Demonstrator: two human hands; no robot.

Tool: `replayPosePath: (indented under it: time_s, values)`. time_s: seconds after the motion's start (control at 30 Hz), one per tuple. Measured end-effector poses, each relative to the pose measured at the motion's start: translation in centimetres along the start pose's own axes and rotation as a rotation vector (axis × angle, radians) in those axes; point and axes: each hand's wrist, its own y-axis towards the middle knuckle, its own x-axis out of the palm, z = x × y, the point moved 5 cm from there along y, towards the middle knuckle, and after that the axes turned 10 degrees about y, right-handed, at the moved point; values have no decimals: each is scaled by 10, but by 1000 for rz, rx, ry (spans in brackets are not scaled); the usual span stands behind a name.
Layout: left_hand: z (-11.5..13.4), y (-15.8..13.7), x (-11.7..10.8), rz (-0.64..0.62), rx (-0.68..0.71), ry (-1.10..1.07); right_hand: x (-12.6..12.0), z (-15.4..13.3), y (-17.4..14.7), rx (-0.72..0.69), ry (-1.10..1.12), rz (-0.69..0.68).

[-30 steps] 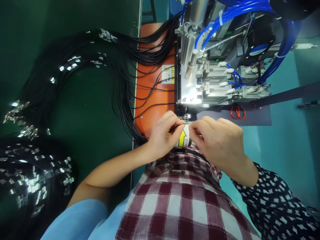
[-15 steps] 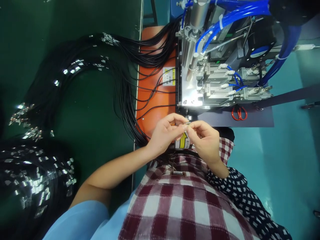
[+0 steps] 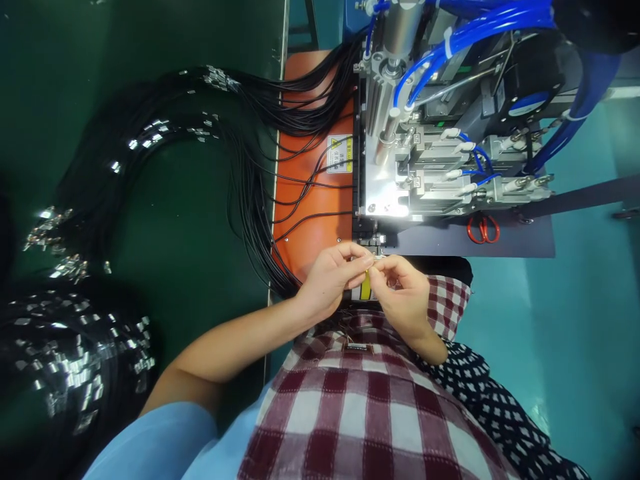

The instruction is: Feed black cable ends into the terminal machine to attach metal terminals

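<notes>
My left hand (image 3: pixel 334 277) and my right hand (image 3: pixel 403 290) meet fingertip to fingertip in front of my apron. Both are closed in a pinch. Whatever lies between the fingertips is tiny and mostly covered, so its kind does not show. Just beyond the fingers is a small metal fixture (image 3: pixel 371 241) at the machine's near edge. A yellow and white label (image 3: pixel 366 291) shows partly below the hands. The orange plate (image 3: pixel 313 250) lies to the left of them, with black cables (image 3: pixel 253 207) running across it.
The machine (image 3: pixel 387 187) with metal cylinders and blue air hoses (image 3: pixel 480 27) stands ahead on the right. Red-handled scissors (image 3: pixel 483 229) lie on its dark base. Cable bundles with shiny metal ends (image 3: pixel 75 380) cover part of the green table (image 3: pixel 175 220) at left.
Both hands have drawn slightly down toward my body, away from the small metal fixture, which shows more now. Their fingertips stay together. The view has shifted a little.
</notes>
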Motion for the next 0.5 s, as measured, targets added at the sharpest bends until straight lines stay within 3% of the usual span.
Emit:
replayPosePath:
  time_s: [0.1,0.3,0.5]
  values:
    - [-1,3,-2,15,2,33,-2,-1,0,-57,-92,-17]
    - [1,3,-4,-20,-4,89,-14,-4,6,-20,-117,-165]
    - [-1,1,-5,-38,-15,84,-24,-5,10,42,-53,-120]
